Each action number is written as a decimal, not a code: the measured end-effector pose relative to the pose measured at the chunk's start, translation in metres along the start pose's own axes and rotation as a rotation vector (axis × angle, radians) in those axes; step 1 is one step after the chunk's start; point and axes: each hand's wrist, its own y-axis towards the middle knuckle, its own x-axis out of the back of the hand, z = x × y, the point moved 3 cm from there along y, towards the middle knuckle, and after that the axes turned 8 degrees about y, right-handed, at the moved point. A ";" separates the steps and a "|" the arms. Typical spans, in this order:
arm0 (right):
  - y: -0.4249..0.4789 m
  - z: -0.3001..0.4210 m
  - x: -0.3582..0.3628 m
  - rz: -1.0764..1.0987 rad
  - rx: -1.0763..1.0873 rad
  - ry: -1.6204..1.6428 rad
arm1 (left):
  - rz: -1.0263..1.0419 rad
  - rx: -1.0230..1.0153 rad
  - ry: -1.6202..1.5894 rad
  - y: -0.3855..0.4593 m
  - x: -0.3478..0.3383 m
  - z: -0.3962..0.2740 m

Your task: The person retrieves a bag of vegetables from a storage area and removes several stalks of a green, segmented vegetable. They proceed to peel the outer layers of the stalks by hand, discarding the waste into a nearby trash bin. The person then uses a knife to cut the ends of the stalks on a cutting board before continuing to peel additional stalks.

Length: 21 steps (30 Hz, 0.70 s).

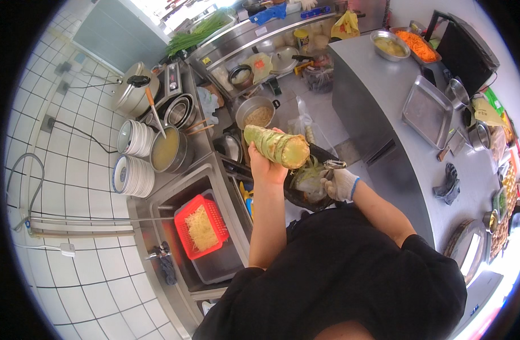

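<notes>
My bare left hand [268, 165] grips a thick, pale green stem vegetable [277, 146] with ringed skin, perhaps a celtuce stem; its cut round end faces right. In a white knitted glove, my right hand [341, 183] is closed on a metal peeler [335, 164], held just right of the stem and apart from it. Below both hands stands a dark bin [298, 197] lined with plastic, with green peelings [306, 172] in it.
A sink [200, 170] at left holds a red basket [224, 231] of pale shreds. Stacked bowls [134, 176] and a pot of liquid [165, 148] stand beyond it. At right, a steel counter [413, 170] bears a metal tray [428, 111] and a cleaver [455, 142]. A pot [255, 111] sits ahead.
</notes>
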 end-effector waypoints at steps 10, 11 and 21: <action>-0.008 0.002 -0.002 0.086 -0.063 0.062 | 0.224 0.168 -0.064 -0.005 -0.020 0.015; -0.002 0.003 0.003 0.062 -0.046 0.058 | 0.295 0.231 -0.101 -0.006 -0.028 0.019; 0.014 0.005 0.010 0.055 -0.065 0.047 | 0.426 0.342 -0.353 -0.004 -0.044 0.031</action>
